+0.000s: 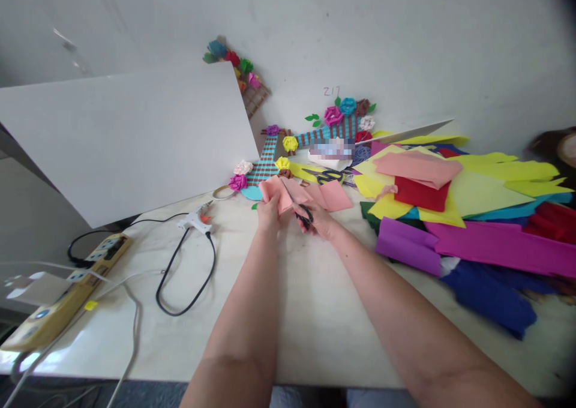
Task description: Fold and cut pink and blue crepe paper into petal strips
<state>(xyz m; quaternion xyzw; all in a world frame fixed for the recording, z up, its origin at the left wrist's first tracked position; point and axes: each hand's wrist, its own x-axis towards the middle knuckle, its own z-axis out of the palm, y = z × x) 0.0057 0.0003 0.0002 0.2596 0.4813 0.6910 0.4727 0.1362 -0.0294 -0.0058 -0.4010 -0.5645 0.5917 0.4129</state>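
Pinched in my left hand (269, 211) is a folded piece of salmon-pink crepe paper (282, 200). My right hand (320, 221) grips a pair of black-handled scissors (305, 216), fingers wrapped round the handles. Their blades lie against the pink paper, pointing up and to the left; whether they are parted is too small to tell. Just beyond the right hand, more pink paper (338, 197) rests on the table. Behind it lies a second pair of scissors (330, 176) with dark handles. A blue and brown striped craft piece with paper flowers (265, 162) stands behind my left hand.
At left lie a white glue gun (195, 221) with a looped black cord and a yellow power strip (67, 294) with cables. A large white board (135, 144) leans behind them. Many coloured paper sheets (490, 180) are heaped at right. Another flowered craft piece (337, 126) leans against the wall.
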